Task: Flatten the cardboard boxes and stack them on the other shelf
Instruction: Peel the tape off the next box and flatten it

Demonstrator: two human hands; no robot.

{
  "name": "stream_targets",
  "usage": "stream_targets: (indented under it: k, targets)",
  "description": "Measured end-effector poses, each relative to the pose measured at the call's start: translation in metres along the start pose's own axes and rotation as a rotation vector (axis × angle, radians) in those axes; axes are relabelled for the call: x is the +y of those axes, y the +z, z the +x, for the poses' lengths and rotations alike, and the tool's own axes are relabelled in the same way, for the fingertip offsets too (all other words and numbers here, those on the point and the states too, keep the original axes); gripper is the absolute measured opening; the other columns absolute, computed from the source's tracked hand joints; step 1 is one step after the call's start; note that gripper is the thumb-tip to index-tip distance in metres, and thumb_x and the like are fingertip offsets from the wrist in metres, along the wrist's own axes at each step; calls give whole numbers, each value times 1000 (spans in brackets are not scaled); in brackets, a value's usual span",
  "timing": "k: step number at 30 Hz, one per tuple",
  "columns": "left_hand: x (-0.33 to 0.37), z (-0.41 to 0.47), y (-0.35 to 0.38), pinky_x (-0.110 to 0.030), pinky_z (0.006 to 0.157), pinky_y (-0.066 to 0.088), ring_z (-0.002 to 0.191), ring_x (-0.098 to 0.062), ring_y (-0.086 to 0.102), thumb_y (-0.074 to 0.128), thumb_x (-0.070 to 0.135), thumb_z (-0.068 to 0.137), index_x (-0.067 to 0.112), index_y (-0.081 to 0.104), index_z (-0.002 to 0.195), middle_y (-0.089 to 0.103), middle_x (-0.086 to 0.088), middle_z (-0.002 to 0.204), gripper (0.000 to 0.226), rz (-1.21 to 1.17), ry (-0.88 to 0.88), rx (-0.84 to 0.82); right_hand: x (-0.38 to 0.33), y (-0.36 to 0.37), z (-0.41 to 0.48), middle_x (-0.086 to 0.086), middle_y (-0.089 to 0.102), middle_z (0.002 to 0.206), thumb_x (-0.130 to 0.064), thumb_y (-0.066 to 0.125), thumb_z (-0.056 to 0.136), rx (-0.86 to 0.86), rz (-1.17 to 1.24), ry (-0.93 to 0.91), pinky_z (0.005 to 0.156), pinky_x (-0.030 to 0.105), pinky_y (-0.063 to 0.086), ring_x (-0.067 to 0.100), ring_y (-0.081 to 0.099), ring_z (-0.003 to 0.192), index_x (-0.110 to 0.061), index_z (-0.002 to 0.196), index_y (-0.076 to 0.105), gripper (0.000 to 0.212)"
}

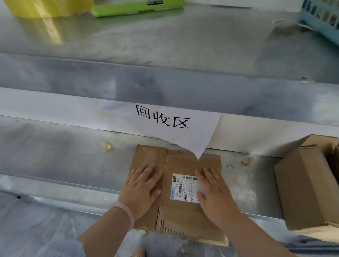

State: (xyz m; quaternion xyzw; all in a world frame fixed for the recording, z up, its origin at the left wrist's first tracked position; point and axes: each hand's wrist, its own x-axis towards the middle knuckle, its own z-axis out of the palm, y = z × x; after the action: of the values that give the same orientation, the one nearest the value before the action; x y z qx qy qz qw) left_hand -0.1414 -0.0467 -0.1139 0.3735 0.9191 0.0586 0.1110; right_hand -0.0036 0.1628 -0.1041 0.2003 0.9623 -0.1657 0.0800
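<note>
A flattened brown cardboard box (pixel 177 212) with a white shipping label lies on the lower metal shelf (pixel 56 154), its near end hanging over the shelf's front edge. My left hand (pixel 142 187) presses flat on its left half, fingers straight and spread. On the right half my right hand (pixel 213 194) presses down the same way, partly covering the label. An unflattened cardboard box (pixel 306 184) with open flaps stands at the right end of the same shelf.
A white paper sign (pixel 165 118) with black characters hangs from the upper shelf's front lip (pixel 69 79) over the flat box. On the upper shelf sit a yellow container (pixel 44 0), a green case (pixel 137 5) and a blue basket (pixel 328 20).
</note>
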Motion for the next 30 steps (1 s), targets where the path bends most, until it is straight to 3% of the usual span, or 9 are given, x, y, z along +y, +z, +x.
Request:
stream_targets:
  k: [3, 6, 10, 14, 17, 21, 30]
  targets:
    - [1, 3, 3, -42, 117, -13, 146, -15, -14, 11, 77, 83, 48, -5, 147, -13, 13, 158, 73, 63, 101, -55, -2, 9, -1, -7, -32, 151, -73, 29, 88, -64, -74, -57, 118, 38, -14, 15, -27, 143, -43, 148, -17, 82]
    - [0, 3, 7, -41, 116, -16, 145, -15, -18, 3, 85, 74, 47, -14, 146, -16, 11, 159, 82, 102, 86, -59, 2, 16, -1, -4, -36, 150, -85, 20, 77, -43, -144, -52, 118, 39, -14, 15, -31, 142, -45, 143, -26, 90]
    - [1, 7, 6, -43, 117, -10, 147, -17, -9, 3, 86, 72, 48, -4, 147, -8, 10, 160, 85, 114, 69, -67, 4, 23, 1, -8, -32, 152, -86, 14, 74, -12, -148, -41, 115, 35, -17, 10, -31, 140, -47, 145, -21, 88]
    - [-4, 10, 1, -42, 117, -6, 147, -18, -3, 13, 87, 72, 48, 1, 148, -3, 10, 160, 86, 126, 115, -47, 13, 15, 2, -17, -25, 155, -82, 22, 77, -33, -84, -61, 117, 32, -10, 2, -28, 140, -50, 147, -10, 84]
    - [-21, 5, -1, -36, 117, -13, 146, -13, -13, 11, 88, 72, 45, -10, 148, -15, 11, 159, 90, 115, 183, -59, 25, 6, -1, -21, -26, 155, -81, 25, 80, -58, -93, -77, 117, 28, -9, -5, -31, 137, -41, 148, -17, 90]
    - [-33, -1, 1, -36, 115, -19, 141, -13, -30, 1, 88, 73, 44, -27, 141, -29, 6, 155, 86, 121, 174, -67, 23, 9, -5, -14, -36, 151, -82, 7, 77, -66, -214, -56, 118, 31, -16, 1, -37, 136, -33, 142, -32, 90]
    - [-28, 1, 6, -42, 115, -19, 133, -19, -41, -23, 80, 69, 36, -48, 128, -42, 0, 147, 78, 182, 192, -128, 25, 15, -2, -13, -25, 156, -82, -12, 76, -84, -236, -23, 116, 37, -15, 6, -30, 140, -31, 146, -22, 87]
